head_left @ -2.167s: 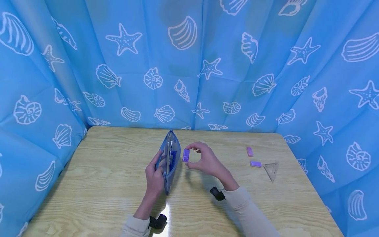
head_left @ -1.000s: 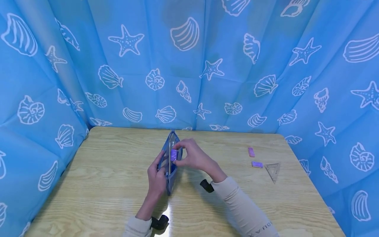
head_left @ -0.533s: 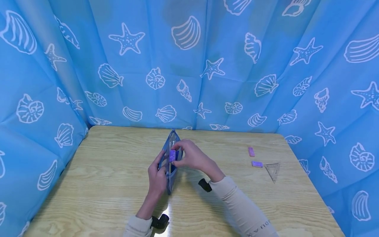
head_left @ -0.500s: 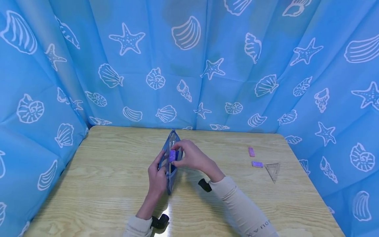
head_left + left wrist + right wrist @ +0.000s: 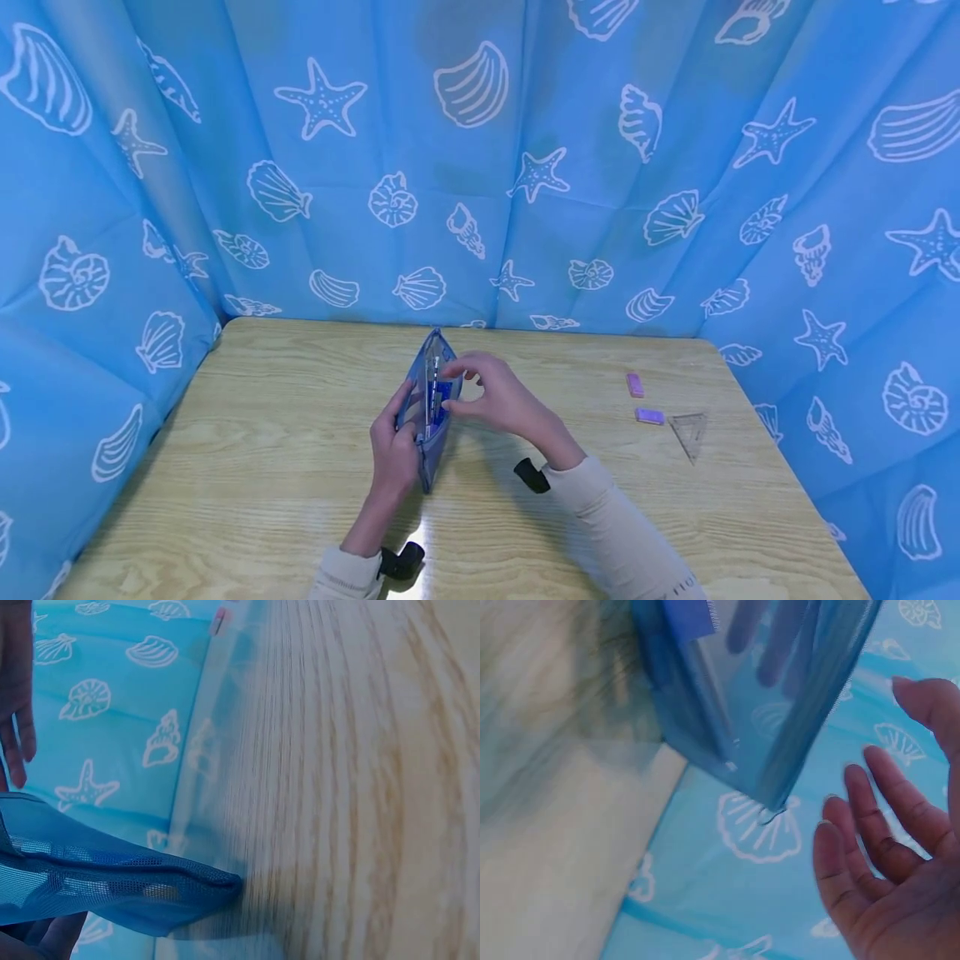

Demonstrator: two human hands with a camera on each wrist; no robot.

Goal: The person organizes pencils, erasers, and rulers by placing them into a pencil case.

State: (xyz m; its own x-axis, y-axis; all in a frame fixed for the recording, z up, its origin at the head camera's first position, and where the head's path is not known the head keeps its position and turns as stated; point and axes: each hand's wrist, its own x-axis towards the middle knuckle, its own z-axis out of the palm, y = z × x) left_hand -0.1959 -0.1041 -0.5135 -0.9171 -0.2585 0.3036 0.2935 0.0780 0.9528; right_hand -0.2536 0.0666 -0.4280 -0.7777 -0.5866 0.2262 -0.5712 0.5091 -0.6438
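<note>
My left hand (image 5: 393,457) grips a blue mesh zip pouch (image 5: 429,462) by its left side, holding it upright on the table with its mouth open. In the left wrist view the mesh pouch (image 5: 120,881) crosses the lower left. Pencils (image 5: 432,392) stand inside, beside a dark blue flat piece (image 5: 443,393). My right hand (image 5: 501,402) hovers at the pouch's right rim, thumb and forefinger parted. The right wrist view shows that hand (image 5: 900,877) with relaxed, spread fingers and nothing between them. The purple block, like an eraser, cannot be made out inside the pouch.
To the right on the wooden table (image 5: 285,417) lie a pink eraser-like block (image 5: 635,385), a purple one (image 5: 649,416) and a clear triangular set square (image 5: 688,418). A blue shell-patterned curtain (image 5: 465,167) surrounds the back and sides.
My right hand brought the purple block leftward into the pouch's mouth and has let it go. It has since drawn back slightly to the right. The left hand keeps its grip.
</note>
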